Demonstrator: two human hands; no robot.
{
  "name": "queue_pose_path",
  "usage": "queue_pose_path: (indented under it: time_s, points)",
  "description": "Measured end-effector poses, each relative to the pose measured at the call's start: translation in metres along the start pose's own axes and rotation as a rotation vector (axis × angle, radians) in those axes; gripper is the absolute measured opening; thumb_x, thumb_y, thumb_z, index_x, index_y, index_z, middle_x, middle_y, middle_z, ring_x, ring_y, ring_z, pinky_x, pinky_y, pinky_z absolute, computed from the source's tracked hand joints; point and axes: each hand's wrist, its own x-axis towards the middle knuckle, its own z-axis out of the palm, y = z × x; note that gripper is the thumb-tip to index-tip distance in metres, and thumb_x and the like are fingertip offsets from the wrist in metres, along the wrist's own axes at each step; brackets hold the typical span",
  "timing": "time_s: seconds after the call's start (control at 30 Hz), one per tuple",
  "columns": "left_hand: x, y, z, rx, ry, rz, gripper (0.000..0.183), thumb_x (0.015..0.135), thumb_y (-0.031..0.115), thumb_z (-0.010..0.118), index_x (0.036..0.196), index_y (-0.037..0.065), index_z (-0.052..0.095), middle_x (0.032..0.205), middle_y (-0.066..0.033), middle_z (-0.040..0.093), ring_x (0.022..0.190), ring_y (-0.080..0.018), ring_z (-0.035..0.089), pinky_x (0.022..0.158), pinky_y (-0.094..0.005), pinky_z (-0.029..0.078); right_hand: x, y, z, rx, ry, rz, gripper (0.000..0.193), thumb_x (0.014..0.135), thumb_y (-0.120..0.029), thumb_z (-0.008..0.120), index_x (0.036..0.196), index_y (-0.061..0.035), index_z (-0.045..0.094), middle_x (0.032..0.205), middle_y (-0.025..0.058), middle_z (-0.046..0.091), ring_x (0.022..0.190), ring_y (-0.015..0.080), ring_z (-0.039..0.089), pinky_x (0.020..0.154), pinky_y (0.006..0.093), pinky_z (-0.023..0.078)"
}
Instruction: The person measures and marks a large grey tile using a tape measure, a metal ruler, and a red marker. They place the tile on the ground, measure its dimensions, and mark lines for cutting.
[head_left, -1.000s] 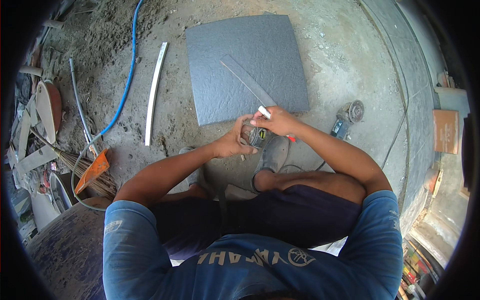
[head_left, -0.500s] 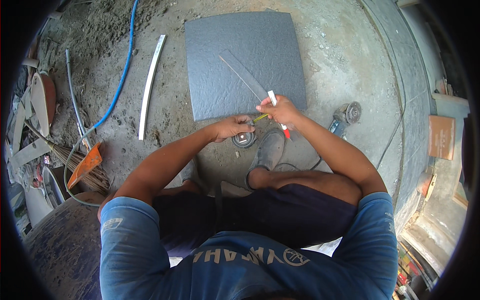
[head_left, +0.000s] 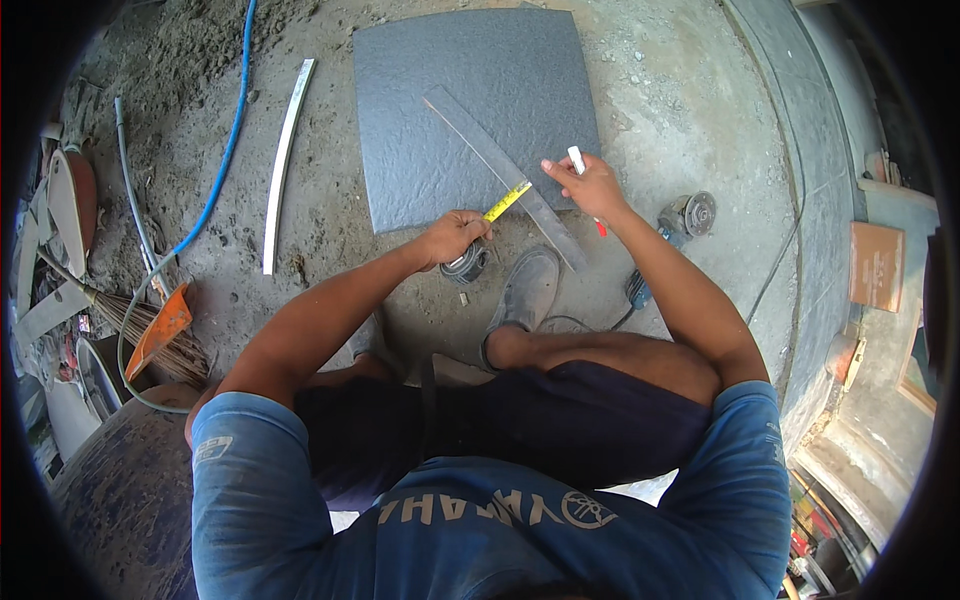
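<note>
My left hand [head_left: 452, 240] is closed around a round, dark tape measure [head_left: 465, 264] near the front edge of a grey textured slab [head_left: 400, 120]. Its short yellow blade [head_left: 507, 201] stretches up and right onto a flat grey strip [head_left: 478, 148]. That strip lies diagonally across the slab, its lower end reaching past the slab's front edge. To the right of the strip, my right hand [head_left: 590, 188] grips a white marker [head_left: 576, 158] with a red lower end. The thumb is raised toward the strip, apart from the blade's end.
An angle grinder [head_left: 672, 232] with a cord lies to the right of my foot [head_left: 527, 285]. Left of the slab are a pale metal strip [head_left: 287, 170] and a blue hose [head_left: 222, 180]. A broom [head_left: 170, 335] and an orange scoop-like piece [head_left: 160, 330] lie farther left.
My right hand has moved off the tape's end and slightly up and right, still with the marker. More yellow blade now shows, extended across the strip, whose lower end is now uncovered.
</note>
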Motion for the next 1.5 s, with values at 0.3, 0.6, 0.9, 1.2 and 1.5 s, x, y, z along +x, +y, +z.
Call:
queue_pose_path:
  time_s: [0.3, 0.6, 0.9, 1.2, 1.5]
  points:
    - [0.014, -0.018, -0.006, -0.200, 0.051, -0.092, 0.032, 0.105, 0.030, 0.050, 0.096, 0.005, 0.068, 0.089, -0.0049, 0.067, 0.075, -0.0127, 0.061, 0.070, -0.0284, 0.051, -0.028, 0.031, -0.001, -0.646, -0.127, -0.263, 0.074, 0.063, -0.064, 0.085, 0.102, -0.0039, 0.066, 0.082, 0.0140, 0.071, 0.079, 0.0316, 0.071, 0.072, 0.0422, 0.056]
    - [0.023, -0.002, -0.022, -0.194, -0.019, -0.134, 0.036, 0.106, 0.034, 0.048, 0.097, 0.003, 0.065, 0.084, -0.0111, 0.069, 0.073, -0.0188, 0.068, 0.065, -0.0318, 0.056, -0.041, 0.015, 0.011, -0.786, -0.186, -0.180, 0.067, 0.069, -0.058, 0.082, 0.108, -0.0067, 0.065, 0.097, 0.0180, 0.073, 0.095, 0.0390, 0.070, 0.080, 0.0485, 0.056]
    - [0.020, 0.025, -0.039, -0.131, -0.086, -0.190, 0.039, 0.107, 0.036, 0.045, 0.100, 0.002, 0.063, 0.085, -0.0145, 0.069, 0.072, -0.0216, 0.070, 0.061, -0.0354, 0.060, -0.039, 0.024, 0.015, -0.771, -0.175, -0.231, 0.048, 0.076, -0.042, 0.078, 0.107, -0.0072, 0.064, 0.098, 0.0187, 0.072, 0.094, 0.0401, 0.069, 0.080, 0.0502, 0.055]
    - [0.019, 0.031, -0.048, -0.249, -0.106, -0.319, 0.043, 0.106, 0.037, 0.046, 0.100, -0.002, 0.063, 0.087, -0.0179, 0.068, 0.075, -0.0255, 0.071, 0.063, -0.0375, 0.063, -0.038, 0.028, 0.013, -0.718, -0.160, -0.278, 0.044, 0.077, -0.040, 0.077, 0.102, -0.0075, 0.061, 0.096, 0.0186, 0.072, 0.092, 0.0412, 0.069, 0.079, 0.0507, 0.055]
    - [0.023, 0.034, -0.050, -0.249, -0.065, -0.366, 0.045, 0.106, 0.037, 0.046, 0.100, -0.005, 0.063, 0.089, -0.0193, 0.067, 0.073, -0.0276, 0.071, 0.061, -0.0397, 0.063, -0.037, 0.034, 0.013, -0.706, -0.156, -0.291, 0.043, 0.078, -0.040, 0.076, 0.102, -0.0076, 0.061, 0.094, 0.0193, 0.071, 0.091, 0.0422, 0.068, 0.079, 0.0515, 0.054]
